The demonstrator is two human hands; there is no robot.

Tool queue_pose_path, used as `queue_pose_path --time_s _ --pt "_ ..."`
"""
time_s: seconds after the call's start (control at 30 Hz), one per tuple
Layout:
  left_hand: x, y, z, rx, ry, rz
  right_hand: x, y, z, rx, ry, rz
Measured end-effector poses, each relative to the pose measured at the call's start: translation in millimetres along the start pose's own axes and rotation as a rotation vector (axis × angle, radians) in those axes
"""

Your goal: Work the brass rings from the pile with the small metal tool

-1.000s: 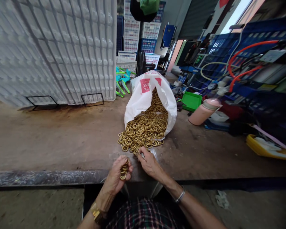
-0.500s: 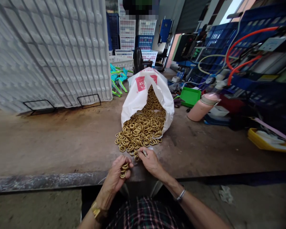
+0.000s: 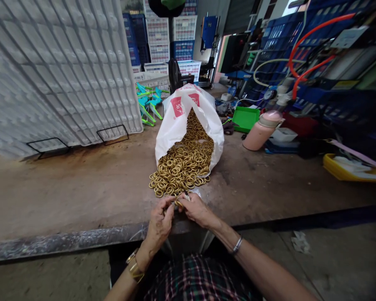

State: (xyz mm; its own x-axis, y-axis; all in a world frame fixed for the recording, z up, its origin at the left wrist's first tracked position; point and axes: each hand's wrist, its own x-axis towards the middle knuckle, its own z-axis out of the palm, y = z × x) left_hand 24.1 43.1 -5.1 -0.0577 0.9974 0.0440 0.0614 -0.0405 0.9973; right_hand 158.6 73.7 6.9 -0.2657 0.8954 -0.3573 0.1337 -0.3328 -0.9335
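A white plastic bag (image 3: 167, 129) with red print lies on the table, its mouth facing me. Brass rings (image 3: 175, 169) fill it and spill out in a heap towards the front edge. Just before this heap my hands meet. My left hand (image 3: 159, 221) is curled, its palm turned away so that the rings inside are mostly hidden. In my right hand (image 3: 198, 210) a slim pen-like tool (image 3: 187, 195) with a dark tip sticks up by the thumb. A brass ring (image 3: 177, 203) sits at my right fingertips, against the left fingers.
White ribbed panels (image 3: 81, 71) stand in black wire holders on the left. Teal and green clip-like pieces (image 3: 150, 102) lie behind. At right are a pink bottle (image 3: 259, 133), a green tray (image 3: 246, 118) and a yellow tray (image 3: 341, 169). Stacked crates (image 3: 158, 31) rise beyond the table (image 3: 81, 192).
My left hand has moved up and right to meet the right fingertips, and its palm has turned, covering the rings that showed before. The camera view has shifted slightly.
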Motion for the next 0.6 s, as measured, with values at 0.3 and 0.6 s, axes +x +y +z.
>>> queue_pose_path --time_s 0.3,0.6 --pt "-0.7 0.1 -6.2 0.194 -0.030 0.092 0.5 4.1 4.5 0.050 -0.065 0.060" --pt "-1.9 -2.9 -5.1 0.139 0.009 -0.124 -3.6 -0.2 -0.6 -0.358 0.278 -0.474"
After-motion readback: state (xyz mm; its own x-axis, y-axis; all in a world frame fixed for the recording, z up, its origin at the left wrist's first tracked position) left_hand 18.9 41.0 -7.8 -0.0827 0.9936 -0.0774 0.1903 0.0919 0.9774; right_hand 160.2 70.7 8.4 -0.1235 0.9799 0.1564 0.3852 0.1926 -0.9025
